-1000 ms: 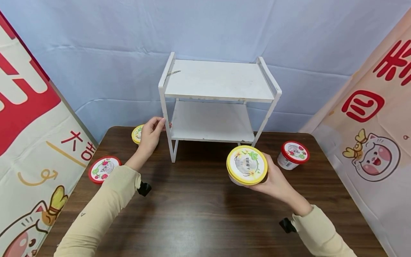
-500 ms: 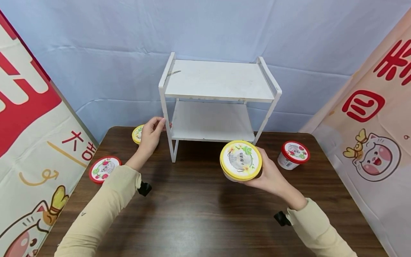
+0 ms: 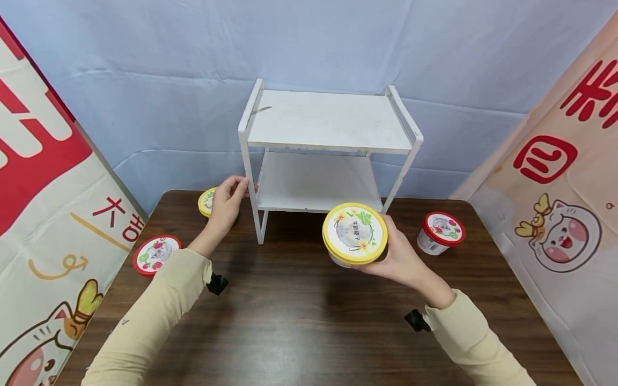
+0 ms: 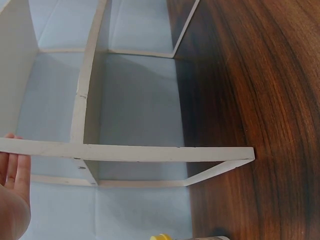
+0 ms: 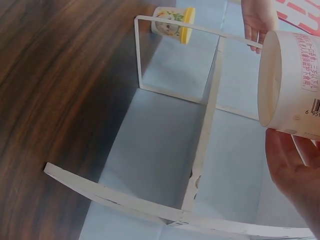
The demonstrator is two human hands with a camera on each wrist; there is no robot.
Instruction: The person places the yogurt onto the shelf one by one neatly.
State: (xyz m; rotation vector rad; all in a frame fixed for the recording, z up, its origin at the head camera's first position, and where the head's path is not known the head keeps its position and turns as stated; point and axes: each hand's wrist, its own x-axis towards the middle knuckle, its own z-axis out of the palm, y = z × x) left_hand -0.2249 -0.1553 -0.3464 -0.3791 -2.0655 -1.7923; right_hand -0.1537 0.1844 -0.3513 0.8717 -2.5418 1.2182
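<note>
My right hand (image 3: 402, 256) holds a paper tub with a yellow lid (image 3: 354, 233) in the air, before the lower shelf's right front. Its fingers press the tub's side in the right wrist view, where the white tub wall (image 5: 295, 85) and its base face the shelf. A white two-tier shelf rack (image 3: 318, 182) stands at the back of the table. At its left front post, my left hand (image 3: 226, 202) pinches the frame; fingertips (image 4: 22, 175) show behind the post in the left wrist view.
Behind my left hand stands another yellow-lidded tub (image 3: 206, 201), partly covered. A red-lidded tub (image 3: 156, 254) sits at the left table edge, and one more red-lidded tub (image 3: 440, 233) at the right. A blue cloth (image 3: 193, 107) hangs behind the rack.
My right hand has carried the yellow-lidded tub leftward and slightly toward the rack. The left hand stays at the post, and the rack has not moved.
</note>
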